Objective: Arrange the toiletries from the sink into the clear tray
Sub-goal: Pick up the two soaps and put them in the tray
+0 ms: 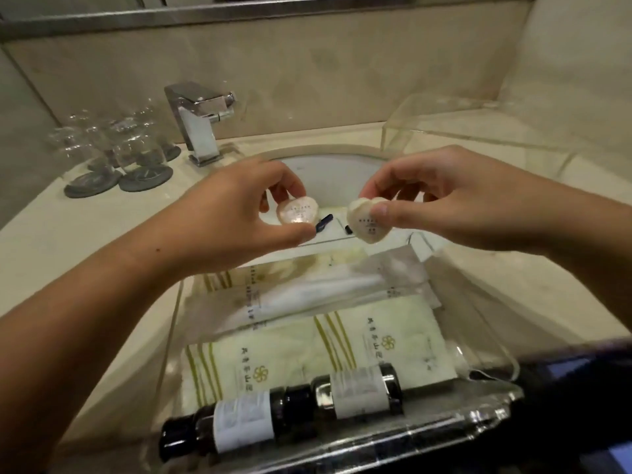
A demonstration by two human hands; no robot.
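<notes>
Two small wrapped toiletries are held up above the sink (325, 172), just beyond the far edge of the clear tray (171, 336). The left hand (236, 206) is closed on the pinkish wrapped soap (297, 213), which is pinched between thumb and fingertips; the piece is rounded, glossy and marked with small dark print on its face. The right hand (444, 200) is clamped in the same way on the white wrapped soap (367, 224), a similar rounded piece in pleated paper with a small printed label. The two pieces are near each other but apart. Inside the tray, two dark bottles (222, 429) with pale labels are laid on their sides end to end along the near wall. Behind them, pale packets (393, 340) with olive stripes and a flower emblem are laid flat, and a long translucent sachet (307, 295) lies across the far part. A small dark piece (323, 223) is seen in the sink below the hands. On the pale surface (68, 227), a chrome faucet (201, 124) stands behind the sink, upturned glasses (113, 145) rest on dark coasters (92, 183) to the left, and a second clear box (444, 121) stands at the right rear.
</notes>
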